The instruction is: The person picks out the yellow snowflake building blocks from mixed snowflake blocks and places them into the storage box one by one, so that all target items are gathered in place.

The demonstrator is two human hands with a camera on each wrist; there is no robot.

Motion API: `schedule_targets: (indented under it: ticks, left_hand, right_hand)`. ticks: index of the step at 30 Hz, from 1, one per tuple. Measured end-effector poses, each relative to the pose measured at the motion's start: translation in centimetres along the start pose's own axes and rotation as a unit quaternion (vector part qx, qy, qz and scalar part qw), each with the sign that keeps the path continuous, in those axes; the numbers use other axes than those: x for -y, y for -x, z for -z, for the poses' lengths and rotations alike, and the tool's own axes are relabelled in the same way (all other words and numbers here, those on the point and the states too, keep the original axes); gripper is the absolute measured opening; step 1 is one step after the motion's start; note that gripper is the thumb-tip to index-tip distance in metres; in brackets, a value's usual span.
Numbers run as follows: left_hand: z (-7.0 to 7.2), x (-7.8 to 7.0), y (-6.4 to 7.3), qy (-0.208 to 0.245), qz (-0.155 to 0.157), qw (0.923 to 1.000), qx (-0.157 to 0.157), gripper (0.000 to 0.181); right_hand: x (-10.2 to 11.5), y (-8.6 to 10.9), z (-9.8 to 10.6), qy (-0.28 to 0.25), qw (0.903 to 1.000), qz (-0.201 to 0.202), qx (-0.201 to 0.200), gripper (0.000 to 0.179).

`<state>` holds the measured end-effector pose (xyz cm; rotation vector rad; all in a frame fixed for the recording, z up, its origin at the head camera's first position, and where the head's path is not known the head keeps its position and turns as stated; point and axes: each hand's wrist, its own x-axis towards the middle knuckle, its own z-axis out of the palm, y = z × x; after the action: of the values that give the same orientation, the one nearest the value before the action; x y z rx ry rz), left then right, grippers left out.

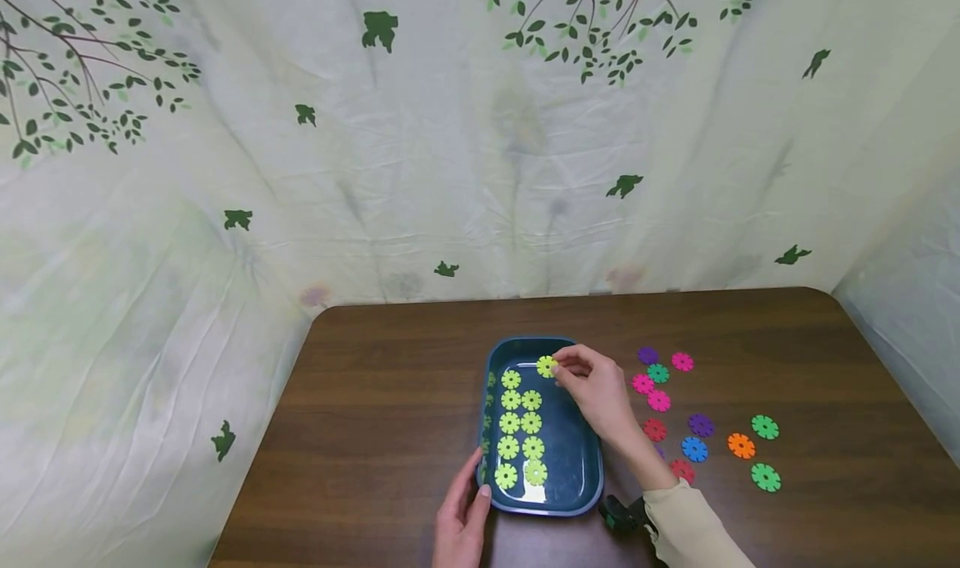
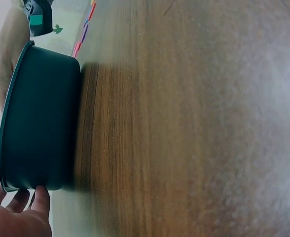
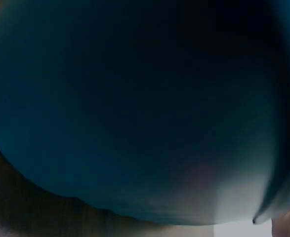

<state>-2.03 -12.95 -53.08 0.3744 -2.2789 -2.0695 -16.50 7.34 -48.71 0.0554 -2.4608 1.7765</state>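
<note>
A dark blue tray (image 1: pixel 577 485) lies on the table with yellow-green flower-shaped discs (image 1: pixel 509 423) in two columns on its left side. Over the tray's far end, my right hand (image 1: pixel 598 391) pinches one more yellow-green flower disc (image 1: pixel 546 366) between thumb and fingertips. My left hand (image 1: pixel 461 518) holds the tray's near left corner. In the left wrist view, the fingers (image 2: pixel 42 200) touch the outside of the tray's wall (image 2: pixel 41 118) and the thumb is at its rim. The tray fills most of the dark, blurred right wrist view, where the pinched disc cannot be made out.
Right of the tray lie loose flower discs in pink, purple, red, blue, orange and green, among them an orange disc (image 1: pixel 741 445) and a blue disc (image 1: pixel 694 449). A white curtain (image 1: pixel 480 176) with leaf prints hangs behind the brown table (image 1: pixel 375 434).
</note>
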Motion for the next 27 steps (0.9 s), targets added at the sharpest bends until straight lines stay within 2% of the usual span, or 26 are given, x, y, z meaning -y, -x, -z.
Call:
schedule_targets:
  ticks: [7, 15, 19, 27]
  left_hand:
    - [0.0, 0.3, 0.1, -0.002, -0.015, 0.9999, -0.003, 0.046]
    - [0.1, 0.0, 0.1, -0.01, 0.003, 0.9999, 0.0, 0.046]
    - [0.1, 0.0, 0.0, -0.022, 0.015, 0.9996, -0.002, 0.046]
    - [0.1, -0.2, 0.2, -0.01, 0.006, 0.9999, 0.0, 0.046]
  right_hand:
    - [-0.3, -0.7, -1.0, 0.032, 0.9986, 0.007, 0.041, 0.016]
    - [-0.4, -1.7, -1.1, 0.084, 0.992, 0.034, 0.088, 0.015]
    - [-0.3, -2.5, -1.3, 0.112, 0.9861, 0.043, 0.115, 0.015]
    - [-0.5, -3.9, -1.6, 0.161, 0.9704, 0.079, 0.162, 0.013]
